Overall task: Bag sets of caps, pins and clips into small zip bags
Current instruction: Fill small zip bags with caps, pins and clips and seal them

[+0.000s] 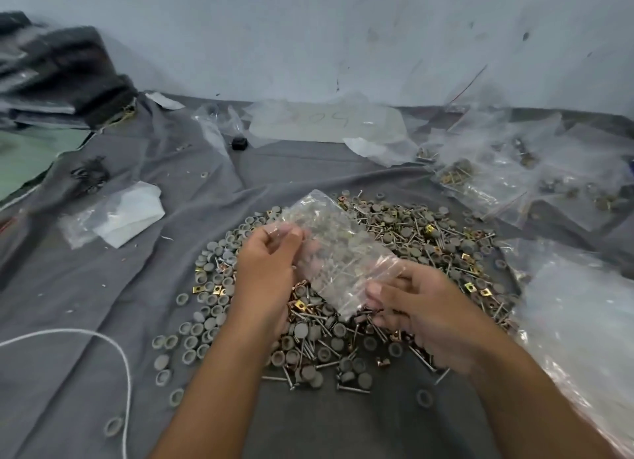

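While both hands work above the heap, the left hand point(266, 263) pinches one edge of a clear zip bag point(338, 249) between thumb and curled fingers, and the right hand point(417, 306) grips the bag's near end. Directly under the hands lies the pile of grey caps, pins and brass clips point(394, 239) on a grey cloth point(103, 280). Beyond the right hand sit filled bags point(487, 181); a white cord point(113, 342) curves left of the left forearm.

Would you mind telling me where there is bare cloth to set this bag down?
Bare grey cloth lies between the parts pile and the black cap, and left of the pile above the white cord. The right side is crowded with bags.
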Available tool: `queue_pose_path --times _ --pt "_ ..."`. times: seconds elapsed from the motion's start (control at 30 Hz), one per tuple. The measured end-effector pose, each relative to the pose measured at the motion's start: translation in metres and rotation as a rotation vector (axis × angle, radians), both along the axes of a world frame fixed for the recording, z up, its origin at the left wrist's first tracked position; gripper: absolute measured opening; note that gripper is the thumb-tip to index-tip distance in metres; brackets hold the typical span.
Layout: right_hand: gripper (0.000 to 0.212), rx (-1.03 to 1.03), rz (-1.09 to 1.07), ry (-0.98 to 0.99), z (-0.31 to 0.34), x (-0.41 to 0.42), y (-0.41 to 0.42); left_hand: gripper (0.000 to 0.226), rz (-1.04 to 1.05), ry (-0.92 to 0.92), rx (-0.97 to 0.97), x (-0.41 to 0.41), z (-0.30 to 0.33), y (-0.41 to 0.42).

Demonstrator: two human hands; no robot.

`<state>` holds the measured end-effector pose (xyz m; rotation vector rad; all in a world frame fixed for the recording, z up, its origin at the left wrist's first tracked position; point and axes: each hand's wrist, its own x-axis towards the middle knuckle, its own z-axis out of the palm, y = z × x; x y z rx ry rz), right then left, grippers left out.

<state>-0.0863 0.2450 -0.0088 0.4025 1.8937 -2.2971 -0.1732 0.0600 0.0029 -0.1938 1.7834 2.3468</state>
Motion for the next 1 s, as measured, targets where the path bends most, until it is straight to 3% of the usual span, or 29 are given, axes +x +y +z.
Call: queue_pose_path --times 0.03,0.1,0.17,0.2,0.3,0.37,0.47,0.6,0.73,1.0 --pt "0.038 0.032 -0.043 0.017 0.0 -0.002 0.0 0.019 0.007 -0.004 -0.051 0.0 0.0 0.002" --pt "0.028 0.136 -0.109 0.052 -0.002 -0.005 -0.002 0.045 0.072 0.129 -0.415 0.002 -0.004 0.004" --pt "0.011 0.258 -0.178 0.088 -0.005 -0.006 -0.005 0.058 0.116 0.46 -0.82 0.008 -0.004 0.003" --pt "0.008 0.309 -0.2 0.113 -0.006 -0.007 -0.007 0.052 0.035 0.616 -0.901 0.011 -0.002 0.002" --pt "0.01 0.396 -0.203 0.206 -0.004 -0.007 -0.014 0.029 -0.344 0.728 -0.903 0.022 0.003 -0.003" --pt "0.018 0.437 -0.207 0.243 -0.001 -0.007 -0.017 0.024 -0.383 0.768 -0.925 0.025 0.001 -0.005" --pt "0.017 0.475 -0.204 0.276 0.004 -0.006 -0.023 0.013 -0.348 0.778 -0.922 0.03 -0.001 -0.007" --pt "0.019 0.472 -0.187 0.252 0.006 -0.007 -0.029 0.033 -0.356 0.793 -0.951 0.033 0.0 -0.008" --pt "0.028 0.479 -0.188 0.205 0.006 -0.009 -0.031 0.032 -0.313 0.735 -0.908 0.032 0.002 -0.011" --pt "0.016 0.667 -0.303 0.209 -0.001 -0.009 -0.037 0.024 0.108 0.797 -0.994 0.033 0.005 -0.009"
